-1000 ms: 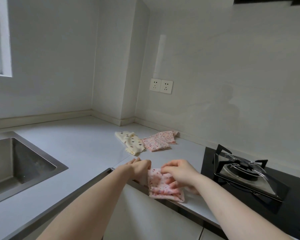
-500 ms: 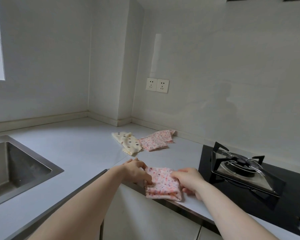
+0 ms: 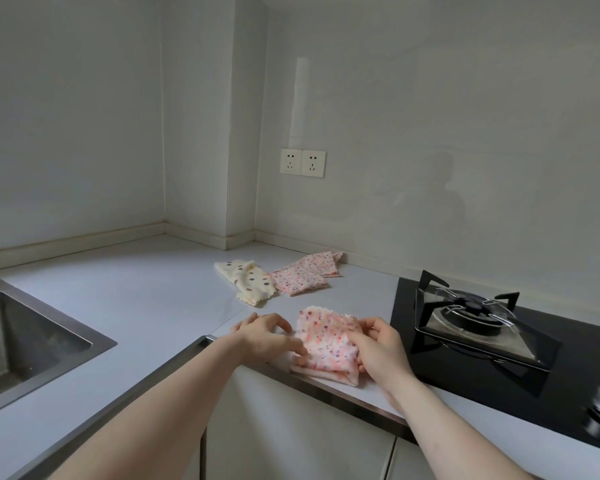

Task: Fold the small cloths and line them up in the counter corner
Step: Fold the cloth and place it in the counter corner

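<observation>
A pink flowered cloth, folded over, lies at the front edge of the grey counter. My left hand pinches its left edge with curled fingers. My right hand grips its right side, thumb on top. Further back, towards the corner, lie a cream cloth with brown dots and a second pink flowered cloth, side by side and touching.
A steel sink is sunk into the counter at the left. A black gas hob with a burner grate sits just right of my right hand. Two wall sockets are above the cloths. White cupboard fronts run below the counter edge.
My hands have drawn apart to the cloth's two sides, and the right hand no longer lies over its middle. The cloth now lies flatter and wider.
</observation>
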